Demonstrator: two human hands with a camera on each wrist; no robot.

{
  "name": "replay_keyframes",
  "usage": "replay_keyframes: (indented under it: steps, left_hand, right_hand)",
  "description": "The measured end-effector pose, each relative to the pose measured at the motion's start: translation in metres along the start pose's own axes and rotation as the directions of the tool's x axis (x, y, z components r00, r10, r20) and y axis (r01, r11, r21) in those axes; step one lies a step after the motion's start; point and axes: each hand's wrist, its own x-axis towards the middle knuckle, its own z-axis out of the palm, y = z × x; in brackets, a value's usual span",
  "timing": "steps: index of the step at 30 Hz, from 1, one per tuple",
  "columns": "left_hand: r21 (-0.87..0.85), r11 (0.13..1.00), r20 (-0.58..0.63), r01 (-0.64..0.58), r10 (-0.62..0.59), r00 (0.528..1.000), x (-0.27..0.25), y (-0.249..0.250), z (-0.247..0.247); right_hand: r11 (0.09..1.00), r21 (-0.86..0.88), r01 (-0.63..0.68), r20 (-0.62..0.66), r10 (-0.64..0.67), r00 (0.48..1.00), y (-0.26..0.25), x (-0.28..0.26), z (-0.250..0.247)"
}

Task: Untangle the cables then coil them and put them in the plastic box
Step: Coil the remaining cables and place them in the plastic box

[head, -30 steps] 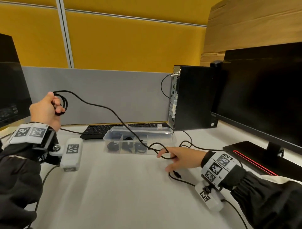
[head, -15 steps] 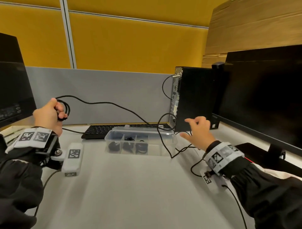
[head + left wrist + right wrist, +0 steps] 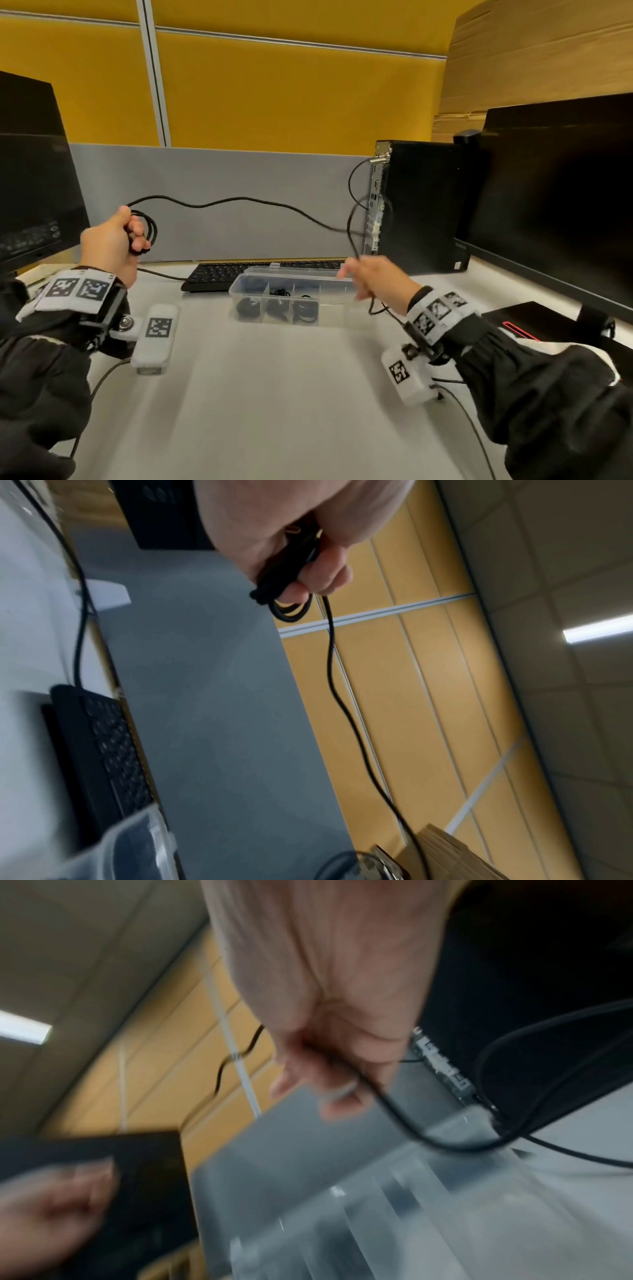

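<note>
Coiling: the cable is partly wound, several small loops already gathered at the left.
Left hand: raised above the left side of the desk; its grip is clenched round the loops, fingers curled through them.
Cable run: from those loops it sags across to the right, in the air above the keyboard at the back edge.
Plastic box: mid-desk, open, three coiled cables in its left compartments, the right one free as far as I can tell.
Right hand: just right of the box, grip pinching the cable, the loose tail hanging below it.
Change: a second ago this hand lay low on the desk reaching for the slack; half a second ago it was up near the computer; now it has swung back, drawing cable along.
Meaning: probably the next loop is about to be fed to the left hand; a good length remains before boxing.
</note>
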Motion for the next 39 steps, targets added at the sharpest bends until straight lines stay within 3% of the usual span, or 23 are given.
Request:
replay_keyframes:
  steps: [3, 5, 9, 12, 14, 17, 20, 24, 27, 29, 30, 32, 33, 34, 35, 37, 38, 39]
  left_hand:
    - [0.002, 1.000, -0.077, 0.009, -0.008, 0.997, 0.018, -0.005, -0.017]
    - [-0.004, 1.000, -0.139, 0.021, -0.021, 0.990, 0.033, -0.009, -0.032]
    - [0.062, 0.995, -0.295, 0.080, -0.058, 0.954, 0.054, -0.017, -0.069]
    - [0.135, 0.985, -0.333, 0.107, -0.056, 0.941, 0.051, -0.018, -0.075]
    - [0.167, 0.980, -0.317, 0.105, -0.047, 0.947, 0.041, -0.017, -0.063]
    - [0.214, 0.977, -0.188, 0.010, 0.031, 0.982, 0.019, -0.022, -0.028]
    - [0.260, 0.964, 0.025, -0.051, 0.046, 0.999, -0.007, -0.033, 0.014]
    - [0.342, 0.933, 0.198, -0.112, 0.045, 0.979, -0.025, -0.034, 0.047]
    - [0.316, 0.941, 0.133, -0.122, 0.084, 0.988, -0.011, -0.024, 0.045]
    - [0.339, 0.933, 0.090, -0.121, 0.095, 0.991, 0.005, -0.019, 0.033]
    - [0.356, 0.927, 0.077, -0.119, 0.098, 0.992, 0.011, -0.018, 0.025]
    - [0.401, 0.907, 0.067, -0.126, 0.108, 0.992, 0.024, -0.020, 0.012]
    - [0.420, 0.899, 0.056, -0.121, 0.108, 0.993, 0.027, -0.021, 0.007]
    - [0.423, 0.899, 0.041, -0.112, 0.104, 0.994, 0.029, -0.020, 0.003]
    - [0.426, 0.899, 0.030, -0.101, 0.098, 0.995, 0.031, -0.020, -0.001]
    - [0.444, 0.892, 0.023, -0.089, 0.088, 0.996, 0.034, -0.022, -0.008]
    - [0.460, 0.884, 0.021, -0.079, 0.078, 0.997, 0.034, -0.023, -0.011]
    - [0.466, 0.882, 0.014, -0.071, 0.074, 0.997, 0.034, -0.023, -0.013]
  right_hand:
    - [0.980, 0.197, 0.004, -0.316, 0.059, 0.947, -0.022, 0.010, -0.040]
    - [0.980, 0.190, 0.057, -0.439, 0.033, 0.898, -0.030, 0.013, -0.069]
    - [0.988, 0.092, 0.121, -0.534, -0.054, 0.844, -0.038, 0.013, -0.117]
    - [0.959, 0.229, 0.168, -0.578, -0.005, 0.816, -0.038, 0.012, -0.133]
    - [0.910, 0.380, 0.165, -0.498, 0.051, 0.866, -0.034, 0.008, -0.131]
    - [0.845, 0.531, 0.062, -0.210, 0.060, 0.976, -0.033, 0.002, -0.117]
    - [0.850, 0.527, 0.020, -0.033, -0.003, 0.999, -0.039, -0.004, -0.099]
    - [0.878, 0.477, 0.042, 0.044, -0.071, 0.996, -0.049, -0.008, -0.088]
    - [0.965, 0.262, 0.019, 0.097, -0.046, 0.994, -0.042, -0.013, -0.099]
    - [0.992, -0.110, -0.067, 0.124, 0.080, 0.989, -0.032, -0.015, -0.108]
    - [0.923, -0.363, -0.124, 0.113, 0.176, 0.978, -0.025, -0.015, -0.111]
    - [0.620, -0.760, -0.194, 0.041, 0.344, 0.938, -0.007, -0.012, -0.118]
    - [0.503, -0.835, -0.224, -0.014, 0.387, 0.922, -0.001, -0.010, -0.122]
    - [0.468, -0.842, -0.268, -0.071, 0.398, 0.915, 0.003, -0.007, -0.125]
    - [0.517, -0.793, -0.324, -0.125, 0.383, 0.915, 0.003, -0.005, -0.131]
    - [0.792, -0.472, -0.387, -0.220, 0.318, 0.922, -0.009, 0.001, -0.144]
    - [0.909, -0.235, -0.343, -0.272, 0.277, 0.922, -0.019, 0.005, -0.151]
    - [0.970, 0.003, -0.245, -0.337, 0.231, 0.913, -0.029, 0.008, -0.157]
